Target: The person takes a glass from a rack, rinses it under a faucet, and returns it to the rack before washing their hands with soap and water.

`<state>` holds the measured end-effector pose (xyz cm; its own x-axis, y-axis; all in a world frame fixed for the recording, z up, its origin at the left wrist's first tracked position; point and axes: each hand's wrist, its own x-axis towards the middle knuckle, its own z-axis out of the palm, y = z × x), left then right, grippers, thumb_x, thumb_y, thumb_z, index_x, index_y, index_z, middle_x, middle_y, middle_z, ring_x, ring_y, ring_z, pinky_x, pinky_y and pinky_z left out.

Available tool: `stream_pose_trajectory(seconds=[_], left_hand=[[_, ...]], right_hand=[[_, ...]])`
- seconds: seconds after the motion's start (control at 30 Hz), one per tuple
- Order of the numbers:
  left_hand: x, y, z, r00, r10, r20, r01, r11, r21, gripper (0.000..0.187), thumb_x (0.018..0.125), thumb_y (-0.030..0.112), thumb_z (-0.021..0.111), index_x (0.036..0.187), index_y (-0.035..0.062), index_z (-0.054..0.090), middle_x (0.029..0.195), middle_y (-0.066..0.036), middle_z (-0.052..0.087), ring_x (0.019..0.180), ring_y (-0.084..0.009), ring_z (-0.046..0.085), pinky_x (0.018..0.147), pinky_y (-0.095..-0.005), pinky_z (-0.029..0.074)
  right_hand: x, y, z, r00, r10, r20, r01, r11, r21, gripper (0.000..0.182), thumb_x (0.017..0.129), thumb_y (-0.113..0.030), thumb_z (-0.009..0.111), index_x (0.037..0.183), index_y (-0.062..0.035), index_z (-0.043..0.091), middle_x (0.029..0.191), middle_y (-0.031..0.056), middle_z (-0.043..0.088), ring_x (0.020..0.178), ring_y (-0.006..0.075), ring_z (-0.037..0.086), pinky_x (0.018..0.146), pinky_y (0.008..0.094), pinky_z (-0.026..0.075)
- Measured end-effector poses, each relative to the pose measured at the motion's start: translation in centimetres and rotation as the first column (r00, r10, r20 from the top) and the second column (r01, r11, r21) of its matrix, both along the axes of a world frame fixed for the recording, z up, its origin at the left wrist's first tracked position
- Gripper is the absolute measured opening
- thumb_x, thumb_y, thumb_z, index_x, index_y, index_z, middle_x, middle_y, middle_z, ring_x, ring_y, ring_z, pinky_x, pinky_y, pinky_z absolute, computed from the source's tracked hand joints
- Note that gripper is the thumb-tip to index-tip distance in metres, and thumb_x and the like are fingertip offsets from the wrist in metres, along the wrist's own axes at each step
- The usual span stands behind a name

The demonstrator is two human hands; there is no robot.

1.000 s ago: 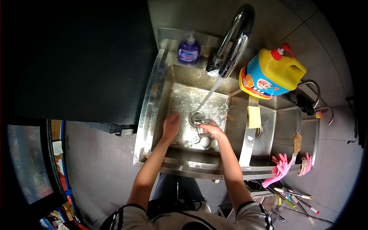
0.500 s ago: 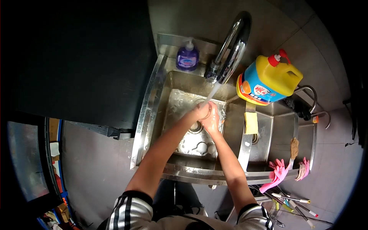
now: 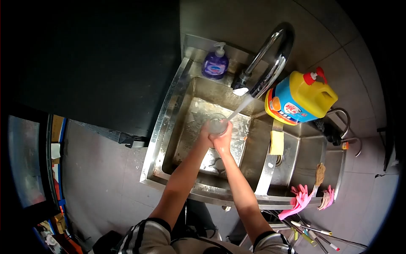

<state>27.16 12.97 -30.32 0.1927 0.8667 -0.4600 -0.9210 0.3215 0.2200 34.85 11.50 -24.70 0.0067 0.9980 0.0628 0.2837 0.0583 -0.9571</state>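
Note:
My left hand (image 3: 204, 134) and my right hand (image 3: 223, 137) are closed together around a clear glass (image 3: 217, 123), its round mouth facing up. The glass is over the left basin of the steel sink (image 3: 198, 86). A stream of water (image 3: 240, 107) runs from the chrome faucet (image 3: 282, 53) down to the glass and my right hand. My fingers are partly hidden behind the glass. Below my wrists lies the wet, foamy basin floor, where a dark curved shape partly shows.
Behind the basin stand a purple soap bottle (image 3: 215, 63) and a large yellow detergent jug (image 3: 301, 97). A yellow sponge (image 3: 276, 142) rests on the divider. Pink gloves (image 3: 297, 202) and a brown cloth (image 3: 320, 173) hang at the right, above several mop handles (image 3: 315, 232).
My hands have moved slightly left and come round the glass, whose mouth now shows; before, they were pressed together under the stream. The view has shifted a little.

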Motion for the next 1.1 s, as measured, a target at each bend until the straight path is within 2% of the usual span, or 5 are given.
stream_pose_trajectory(seconds=[0.5,0.67,0.8,0.9,1.1], left_hand=[[0.6,2.9,-1.9,0.906,0.267,-0.328,-0.353,0.905,-0.237,0.017,0.066,0.019,0.062,0.069,0.0042,0.055,0.069,-0.004,0.055,0.062,-0.0163,0.055,0.056,-0.0304,0.045],[-1.0,4.9,-8.0,0.897,0.165,-0.41,-0.337,0.856,-0.392,0.027,0.061,0.017,0.065,0.076,-0.0037,0.057,0.08,-0.009,0.059,0.068,-0.0187,0.056,0.061,-0.0324,0.047],[-1.3,3.8,2.2,0.842,0.116,-0.527,-0.339,0.874,-0.349,0.037,0.058,0.02,0.067,0.082,-0.0062,0.057,0.086,-0.013,0.06,0.074,-0.0204,0.057,0.064,-0.0329,0.047],[-0.5,5.0,2.7,0.719,0.095,-0.688,-0.404,0.864,-0.302,0.031,0.061,0.02,0.067,0.078,-0.0033,0.057,0.082,-0.012,0.059,0.072,-0.0205,0.057,0.065,-0.0314,0.047],[0.0,4.8,-3.5,0.97,0.23,-0.076,-0.242,0.936,-0.254,0.026,0.061,0.018,0.068,0.073,-0.0013,0.057,0.078,-0.011,0.059,0.067,-0.0205,0.056,0.06,-0.032,0.047]], right_hand=[[-1.1,5.8,-2.4,0.911,0.213,0.353,-0.095,0.942,-0.323,0.011,0.073,-0.007,0.046,0.076,-0.0007,0.055,0.067,0.0131,0.056,0.059,0.0268,0.055,0.053,0.0365,0.043],[-0.1,5.5,-2.5,0.12,0.031,0.992,-0.821,0.566,0.082,0.011,0.07,-0.01,0.044,0.074,-0.0025,0.051,0.063,0.0104,0.055,0.052,0.0224,0.055,0.047,0.0374,0.042],[-0.9,7.3,-1.5,0.183,0.337,0.924,-0.68,0.722,-0.129,0.014,0.069,-0.009,0.049,0.08,0.0,0.051,0.074,0.0135,0.055,0.059,0.022,0.056,0.05,0.0321,0.045],[-1.6,6.1,-2.8,0.972,0.134,-0.192,-0.181,0.95,-0.255,0.019,0.075,-0.011,0.04,0.071,-0.0025,0.057,0.068,0.0163,0.056,0.061,0.0291,0.055,0.052,0.0359,0.041],[1.0,6.8,-5.5,0.743,0.273,0.611,-0.372,0.927,0.039,0.02,0.078,-0.013,0.041,0.079,0.0,0.057,0.07,0.0205,0.056,0.062,0.0271,0.055,0.054,0.0351,0.043]])
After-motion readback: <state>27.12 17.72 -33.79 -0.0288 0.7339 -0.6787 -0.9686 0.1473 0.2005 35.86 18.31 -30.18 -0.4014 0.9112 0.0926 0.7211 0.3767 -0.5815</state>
